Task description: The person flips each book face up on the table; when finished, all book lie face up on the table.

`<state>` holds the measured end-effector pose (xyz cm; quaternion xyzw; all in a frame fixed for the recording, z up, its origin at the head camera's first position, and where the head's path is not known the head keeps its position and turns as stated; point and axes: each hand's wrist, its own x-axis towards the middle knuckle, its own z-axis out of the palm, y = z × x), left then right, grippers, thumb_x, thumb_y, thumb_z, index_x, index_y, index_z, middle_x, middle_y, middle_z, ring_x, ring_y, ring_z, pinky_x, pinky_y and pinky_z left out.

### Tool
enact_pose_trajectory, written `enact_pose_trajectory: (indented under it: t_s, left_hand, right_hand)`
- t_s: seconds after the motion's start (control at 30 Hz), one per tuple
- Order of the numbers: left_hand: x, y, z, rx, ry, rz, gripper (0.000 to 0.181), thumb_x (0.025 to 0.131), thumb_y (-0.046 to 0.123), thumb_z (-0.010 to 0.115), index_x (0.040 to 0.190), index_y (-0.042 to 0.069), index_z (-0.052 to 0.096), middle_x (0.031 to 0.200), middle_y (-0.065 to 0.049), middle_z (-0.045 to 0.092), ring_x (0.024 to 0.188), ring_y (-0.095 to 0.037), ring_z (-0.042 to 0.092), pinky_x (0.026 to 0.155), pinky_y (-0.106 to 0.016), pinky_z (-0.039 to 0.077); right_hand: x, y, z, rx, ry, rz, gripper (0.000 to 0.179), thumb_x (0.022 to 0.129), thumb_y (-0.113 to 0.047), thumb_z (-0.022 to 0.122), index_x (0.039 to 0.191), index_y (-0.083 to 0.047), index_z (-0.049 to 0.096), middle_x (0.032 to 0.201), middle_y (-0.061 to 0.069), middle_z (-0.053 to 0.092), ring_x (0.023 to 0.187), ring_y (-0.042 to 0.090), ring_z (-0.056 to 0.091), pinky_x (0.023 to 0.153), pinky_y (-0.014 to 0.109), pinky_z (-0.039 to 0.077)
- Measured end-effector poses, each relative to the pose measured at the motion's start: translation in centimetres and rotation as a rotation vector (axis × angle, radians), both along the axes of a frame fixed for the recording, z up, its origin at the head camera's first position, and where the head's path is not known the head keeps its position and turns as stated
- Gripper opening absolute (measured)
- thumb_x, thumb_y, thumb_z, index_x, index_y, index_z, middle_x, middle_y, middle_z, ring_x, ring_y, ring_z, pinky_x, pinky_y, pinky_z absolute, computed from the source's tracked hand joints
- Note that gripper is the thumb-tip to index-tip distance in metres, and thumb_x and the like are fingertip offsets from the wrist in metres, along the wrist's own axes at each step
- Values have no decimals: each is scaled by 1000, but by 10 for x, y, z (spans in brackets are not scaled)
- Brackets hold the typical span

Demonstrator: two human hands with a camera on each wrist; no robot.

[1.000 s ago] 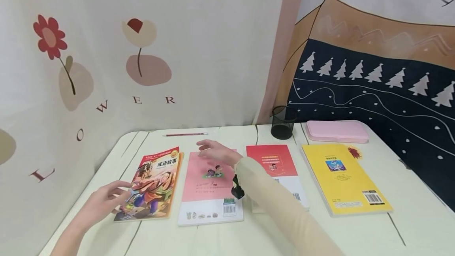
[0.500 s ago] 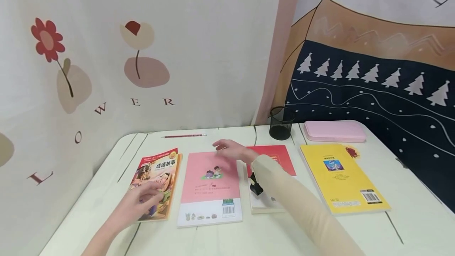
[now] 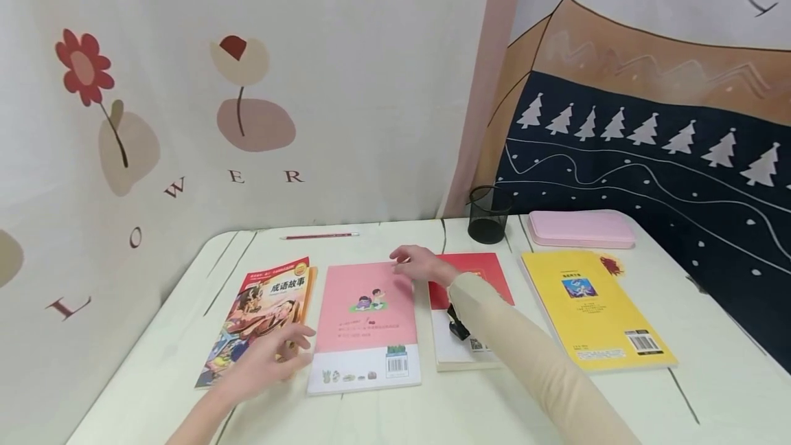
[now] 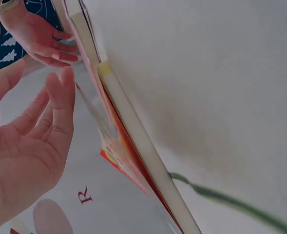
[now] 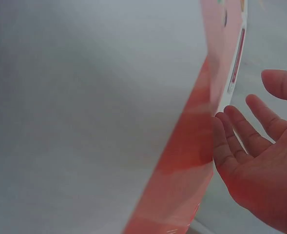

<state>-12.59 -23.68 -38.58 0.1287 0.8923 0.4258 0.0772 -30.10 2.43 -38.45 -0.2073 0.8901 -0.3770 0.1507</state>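
Note:
A pink-and-white book (image 3: 367, 321) lies flat between my two hands. My left hand (image 3: 262, 359), fingers loosely bent, hovers over the lower right part of the illustrated storybook (image 3: 259, 307), its fingertips near the pink book's left edge. In the left wrist view that palm (image 4: 31, 146) holds nothing. My right hand (image 3: 421, 265) is at the pink book's upper right corner, beside the red-and-white book (image 3: 476, 266). The right wrist view has its fingers (image 5: 250, 136) spread, with the little finger overlapping the red cover's edge.
A yellow book (image 3: 596, 314) lies at the right. Along the back of the table (image 3: 167, 369) are a pencil (image 3: 321, 235), a black mesh pen cup (image 3: 488, 218) and a pink pencil case (image 3: 583, 229). Printed curtains (image 3: 371, 88) hang behind.
My left hand has moved right across the storybook toward the pink book. The right hand has shifted right, from over the pink book to its upper right corner. The books have stayed put.

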Motion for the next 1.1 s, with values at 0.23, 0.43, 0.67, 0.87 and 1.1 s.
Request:
enact_pose_trajectory:
  t_s: [0.23,0.43,0.67,0.87,1.1]
  left_hand:
    - [2,4,-2,30,-86,-73,48,81,23,64,119,-1,47,103,-15,53,58,-18,55,48,-30,47]
    - [4,6,-3,93,-195,-72,54,79,22,66,122,-2,43,103,-17,52,61,-22,59,50,-33,49]
    - [5,7,-2,-10,-120,-64,53,78,25,66,120,2,46,106,-13,55,68,-18,52,56,-27,45]
    - [5,6,0,-39,-99,-65,51,79,27,65,119,1,48,107,-12,54,64,-14,50,54,-24,42]
    - [6,7,1,-107,-55,-78,50,78,29,66,117,1,51,86,-3,51,68,-14,43,52,-24,35]
  right_hand:
    - [-5,5,-2,19,-22,-6,35,85,-14,56,118,-5,52,111,11,53,99,24,48,85,37,41]
    - [-7,3,-4,90,-6,-18,37,85,-16,58,120,-6,50,117,12,50,105,23,46,89,37,38]
    - [-9,2,-6,184,-21,-37,43,86,-21,58,125,-9,46,117,8,51,103,20,47,88,35,40]
    - [-8,2,-5,139,-22,-43,42,84,-20,58,123,-7,48,115,9,52,101,20,48,87,35,40]
    - [-9,7,-7,-121,-167,-150,41,83,-12,59,122,-4,47,114,13,49,84,20,55,77,31,47]
